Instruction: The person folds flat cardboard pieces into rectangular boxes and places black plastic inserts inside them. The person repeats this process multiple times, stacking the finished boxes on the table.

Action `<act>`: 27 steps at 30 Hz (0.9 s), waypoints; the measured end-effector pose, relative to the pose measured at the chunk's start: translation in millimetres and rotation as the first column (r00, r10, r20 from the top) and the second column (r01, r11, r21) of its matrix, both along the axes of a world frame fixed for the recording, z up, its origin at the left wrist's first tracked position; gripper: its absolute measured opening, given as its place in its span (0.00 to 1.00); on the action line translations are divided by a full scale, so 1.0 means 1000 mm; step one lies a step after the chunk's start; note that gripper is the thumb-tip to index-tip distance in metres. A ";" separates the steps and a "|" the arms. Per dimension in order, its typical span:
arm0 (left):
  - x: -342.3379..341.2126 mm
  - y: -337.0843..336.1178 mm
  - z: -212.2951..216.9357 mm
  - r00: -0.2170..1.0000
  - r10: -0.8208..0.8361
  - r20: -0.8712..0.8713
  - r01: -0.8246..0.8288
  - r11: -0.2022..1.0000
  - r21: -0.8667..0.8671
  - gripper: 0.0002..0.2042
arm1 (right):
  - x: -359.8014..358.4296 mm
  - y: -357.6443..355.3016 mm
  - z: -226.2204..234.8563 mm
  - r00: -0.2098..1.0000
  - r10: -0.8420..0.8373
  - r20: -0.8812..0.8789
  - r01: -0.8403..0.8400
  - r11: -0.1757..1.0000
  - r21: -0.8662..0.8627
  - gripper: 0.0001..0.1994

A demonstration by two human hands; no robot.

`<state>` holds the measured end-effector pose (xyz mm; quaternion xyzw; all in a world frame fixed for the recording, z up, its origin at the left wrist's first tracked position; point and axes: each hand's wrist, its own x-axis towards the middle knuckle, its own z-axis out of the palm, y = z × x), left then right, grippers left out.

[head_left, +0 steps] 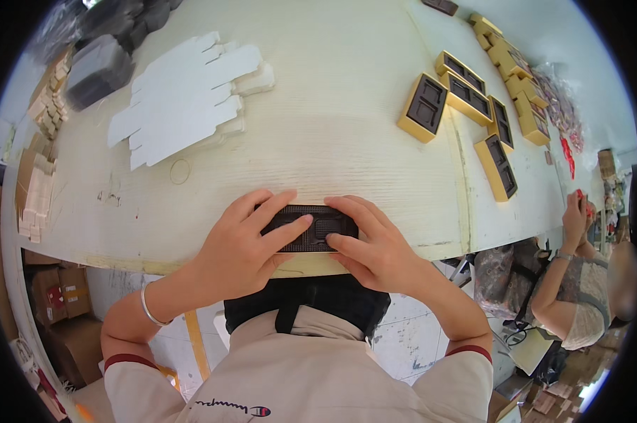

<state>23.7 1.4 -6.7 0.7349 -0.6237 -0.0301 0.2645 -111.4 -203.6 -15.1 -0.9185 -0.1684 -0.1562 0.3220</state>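
At the table's near edge lies a black plastic tray insert with moulded compartments. My left hand holds its left end, the index finger pressed down onto the insert and the other fingers around the far side. On the right end, my right hand grips it between the fingers at the far edge and the thumb on top. Whether a box sits around the insert cannot be told, since my hands cover its ends.
Several gold boxes with black inserts stand at the right. Behind them runs a row of gold boxes. Flat white card blanks are stacked at the left, near dark plastic trays. Another person works at the far right.
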 end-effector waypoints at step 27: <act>0.116 0.047 0.049 0.879 0.451 -0.156 -0.460 0.888 -0.026 0.12 | 0.026 -0.086 0.034 0.889 -0.406 0.213 0.438 0.889 -0.133 0.19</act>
